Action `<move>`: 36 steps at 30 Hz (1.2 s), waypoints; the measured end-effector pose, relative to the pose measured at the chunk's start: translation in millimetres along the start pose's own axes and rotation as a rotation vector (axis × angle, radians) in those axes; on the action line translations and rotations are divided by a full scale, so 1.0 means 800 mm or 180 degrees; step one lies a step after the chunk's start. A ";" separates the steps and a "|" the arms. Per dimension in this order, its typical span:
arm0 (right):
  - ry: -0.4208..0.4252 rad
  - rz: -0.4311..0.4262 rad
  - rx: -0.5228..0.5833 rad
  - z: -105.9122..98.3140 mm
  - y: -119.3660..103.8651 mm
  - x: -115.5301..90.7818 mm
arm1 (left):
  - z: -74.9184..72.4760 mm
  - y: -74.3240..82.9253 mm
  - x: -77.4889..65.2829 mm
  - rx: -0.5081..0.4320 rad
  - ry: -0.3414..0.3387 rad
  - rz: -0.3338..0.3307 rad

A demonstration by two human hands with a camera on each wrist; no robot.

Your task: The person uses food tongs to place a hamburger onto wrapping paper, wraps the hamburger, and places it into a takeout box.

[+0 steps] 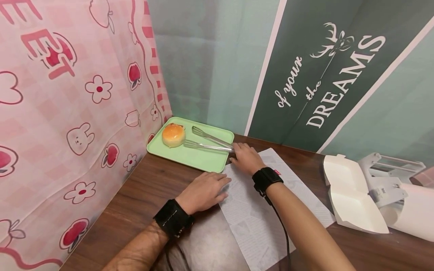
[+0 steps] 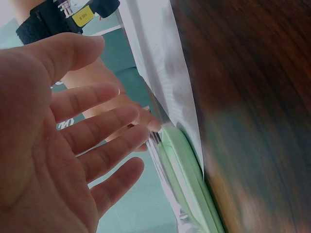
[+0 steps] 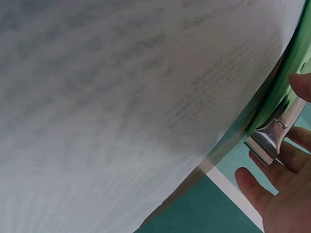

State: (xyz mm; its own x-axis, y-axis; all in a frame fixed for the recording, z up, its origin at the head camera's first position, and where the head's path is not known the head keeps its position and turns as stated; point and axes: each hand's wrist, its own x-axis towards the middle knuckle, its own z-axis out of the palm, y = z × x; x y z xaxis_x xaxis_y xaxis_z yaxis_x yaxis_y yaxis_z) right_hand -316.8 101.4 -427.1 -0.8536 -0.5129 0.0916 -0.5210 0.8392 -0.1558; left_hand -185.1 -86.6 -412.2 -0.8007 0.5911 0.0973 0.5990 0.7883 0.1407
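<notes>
A light green tray point(image 1: 200, 162) lies by the back wall with a round, glossy-topped bun point(image 1: 173, 135) at its left end. Beside the bun, metal tongs point(image 1: 211, 147) rest with their arms spread and their slotted ends toward it. My right hand point(image 1: 247, 158) holds the tongs at the handle end, over the tray's right edge. In the right wrist view, thumb and fingers lie on opposite sides of the metal handle point(image 3: 273, 137). My left hand point(image 1: 205, 192) hovers in front of the tray, palm and spread fingers point(image 2: 107, 124) holding nothing.
Printed paper point(image 1: 257, 222) covers part of the brown wooden table point(image 1: 135, 199), under my right forearm. At the right stand an unfolded white carton point(image 1: 352, 195) and a roll point(image 1: 417, 210) in a clear holder. Pink and green printed cloths form the left and back walls.
</notes>
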 end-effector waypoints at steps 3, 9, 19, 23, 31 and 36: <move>0.0014 0.0022 -0.0023 0.001 0.001 0.004 | 0.001 0.000 0.001 -0.0001 0.0006 0.0008; -0.0051 0.0191 -0.0003 0.009 -0.001 0.015 | 0.002 -0.003 0.001 0.0010 0.0029 0.0024; -0.0328 0.0187 -0.0119 0.014 -0.004 0.022 | 0.005 -0.003 0.000 -0.0133 0.0062 0.0010; -0.0437 0.0250 -0.0033 0.010 -0.005 0.024 | 0.005 -0.003 0.001 -0.0124 0.0094 0.0024; -0.0538 0.0388 0.0138 0.004 -0.014 0.026 | 0.006 -0.004 0.000 -0.0067 0.0143 0.0056; -0.0461 0.0423 0.0200 0.002 -0.018 0.024 | 0.007 -0.003 0.001 -0.0065 0.0143 0.0063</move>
State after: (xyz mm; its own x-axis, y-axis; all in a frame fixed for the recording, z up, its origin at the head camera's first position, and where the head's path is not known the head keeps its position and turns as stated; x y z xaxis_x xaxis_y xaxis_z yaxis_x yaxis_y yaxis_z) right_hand -325.9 79.4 -425.0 -0.9031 -0.4227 -0.0755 -0.3986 0.8907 -0.2185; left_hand -187.2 -87.2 -418.1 -0.7884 0.5979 0.1444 0.6149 0.7725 0.1584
